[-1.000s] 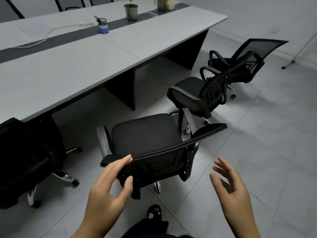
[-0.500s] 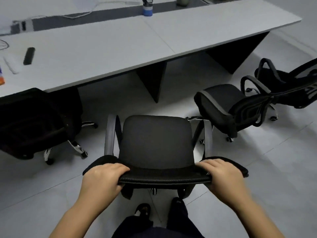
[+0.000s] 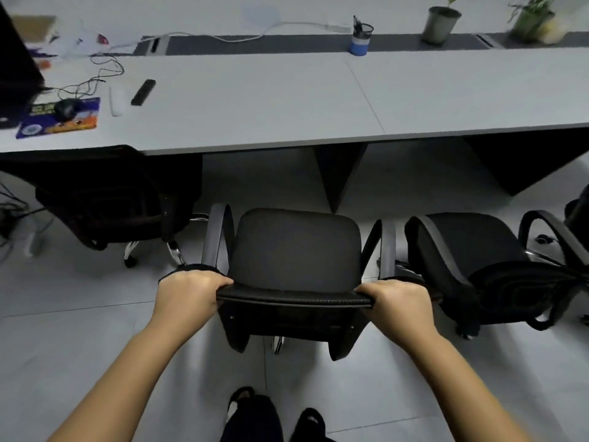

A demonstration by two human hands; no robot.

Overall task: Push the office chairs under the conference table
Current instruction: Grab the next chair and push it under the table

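The person's left hand [image 3: 188, 293] and right hand [image 3: 400, 303] are both curled tight over the top edge of the mesh backrest of a black office chair with grey armrests [image 3: 296, 250], one at each end of it. That chair stands on the pale tiled floor [image 3: 63, 346], its seat facing the near edge of the long grey conference table [image 3: 287, 100] but still out from under it. A second black office chair [image 3: 105, 199] at the left sits tucked partly beneath the near edge. A third black office chair with a grey-trimmed seat [image 3: 471, 250] stands just beside the held one on its right, turned askew. On the table's left end lie a black remote [image 3: 143, 92] and a colourful mouse mat [image 3: 60, 119]; a blue pen cup [image 3: 361, 39] stands toward the far side.
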